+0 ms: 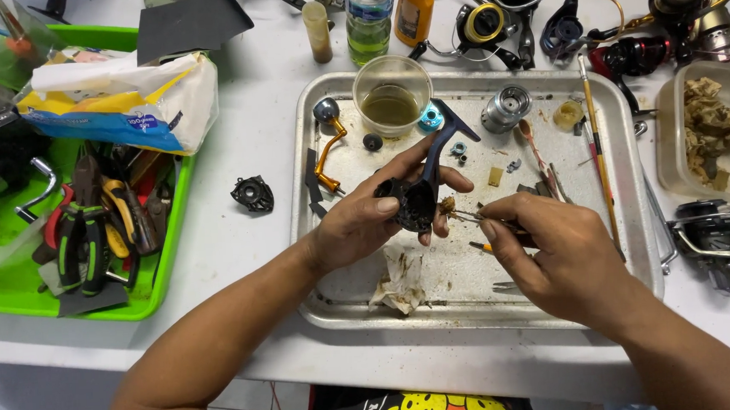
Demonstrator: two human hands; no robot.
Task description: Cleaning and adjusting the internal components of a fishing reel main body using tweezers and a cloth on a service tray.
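Two hands meet over a metal tray (633, 172) that catches grime and loose parts. At nine o'clock, a green bin (162, 268) keeps pliers (80, 239) corralled. The left hand (366, 218) is clamped around a dark reel body (415, 200) at the tray's centre, its stem tilted toward one o'clock, probably exposing the dirty side. The right hand (554, 257), at four o'clock, pinches tweezers (471, 216) whose tips touch a brownish wad (447, 205) against the body.

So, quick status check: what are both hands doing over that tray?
Left hand grips dark reel body. Right hand pinches tweezers at a brown wad on it. Dirty tissue and cup on tray, neither blocking.
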